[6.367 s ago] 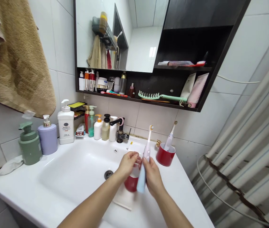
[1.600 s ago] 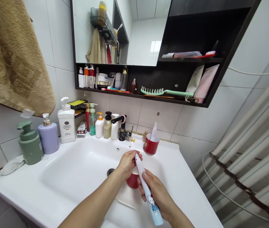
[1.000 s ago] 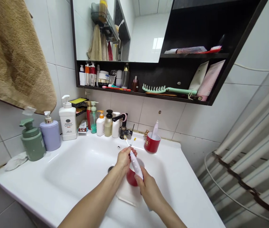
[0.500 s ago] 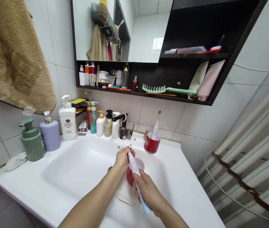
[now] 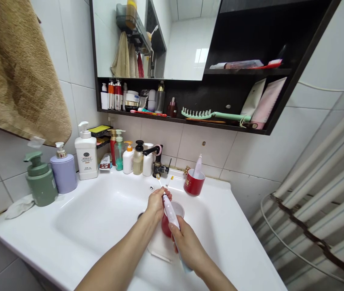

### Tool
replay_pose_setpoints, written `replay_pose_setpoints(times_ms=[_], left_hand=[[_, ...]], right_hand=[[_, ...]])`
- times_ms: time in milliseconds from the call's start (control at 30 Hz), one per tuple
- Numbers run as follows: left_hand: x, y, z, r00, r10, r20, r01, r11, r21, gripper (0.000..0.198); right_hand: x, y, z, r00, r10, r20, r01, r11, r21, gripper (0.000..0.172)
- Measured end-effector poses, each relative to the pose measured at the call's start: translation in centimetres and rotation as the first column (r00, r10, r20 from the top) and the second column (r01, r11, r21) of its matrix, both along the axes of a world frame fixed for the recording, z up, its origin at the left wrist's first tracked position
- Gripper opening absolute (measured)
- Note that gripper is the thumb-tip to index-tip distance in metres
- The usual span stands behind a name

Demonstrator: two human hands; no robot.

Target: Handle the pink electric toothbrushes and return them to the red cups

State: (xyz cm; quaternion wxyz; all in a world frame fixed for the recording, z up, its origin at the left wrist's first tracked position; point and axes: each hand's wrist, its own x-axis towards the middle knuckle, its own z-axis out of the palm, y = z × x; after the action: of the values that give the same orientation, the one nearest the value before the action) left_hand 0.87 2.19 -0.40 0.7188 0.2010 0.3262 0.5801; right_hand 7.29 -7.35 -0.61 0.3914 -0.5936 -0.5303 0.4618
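Note:
Over the sink, my right hand (image 5: 186,241) is closed around the handle of a pale pink and light blue electric toothbrush (image 5: 171,210). At the top end of that handle, my left hand (image 5: 157,202) pinches two brush heads. One brush head (image 5: 159,178) sticks out to the left and the other brush head (image 5: 172,178) to the right, both with yellowish bristles. Which of them sits on the handle, I cannot tell; my fingers cover the joint. Behind the handle is a red cup (image 5: 166,227) with a pale inside, partly hidden by my hands.
Another red cup (image 5: 194,186) with a pink toothbrush handle (image 5: 197,166) upright in it stands at the sink's back right. A black faucet (image 5: 159,161) rises behind my hands. Pump bottles, including a purple bottle (image 5: 64,173), line the left. A dark shelf (image 5: 159,114) hangs above.
My right hand has turned slightly around the toothbrush handle, and less of the light blue lower end shows. My left hand keeps its grip in nearly the same place.

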Motion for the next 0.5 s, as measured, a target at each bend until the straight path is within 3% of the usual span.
replay_pose_setpoints(times_ms=[133, 333, 500], left_hand=[[-0.1, 0.1, 0.1, 1.000, -0.016, 0.008, 0.016, 1.000, -0.005, 0.012], [0.1, 0.0, -0.1, 1.000, -0.001, -0.004, 0.001, 1.000, -0.002, 0.012], [-0.3, 0.7, -0.1, 1.000, 0.014, 0.003, -0.014, 1.000, -0.012, 0.013]], right_hand=[[-0.1, -0.2, 0.3, 0.974, 0.021, -0.223, -0.056, 0.987, -0.149, 0.021], [0.2, 0.2, -0.8, 0.998, -0.004, 0.069, 0.001, 0.999, 0.040, 0.016], [0.1, -0.3, -0.4, 0.999, 0.034, 0.004, -0.034, 0.998, -0.045, 0.018]])
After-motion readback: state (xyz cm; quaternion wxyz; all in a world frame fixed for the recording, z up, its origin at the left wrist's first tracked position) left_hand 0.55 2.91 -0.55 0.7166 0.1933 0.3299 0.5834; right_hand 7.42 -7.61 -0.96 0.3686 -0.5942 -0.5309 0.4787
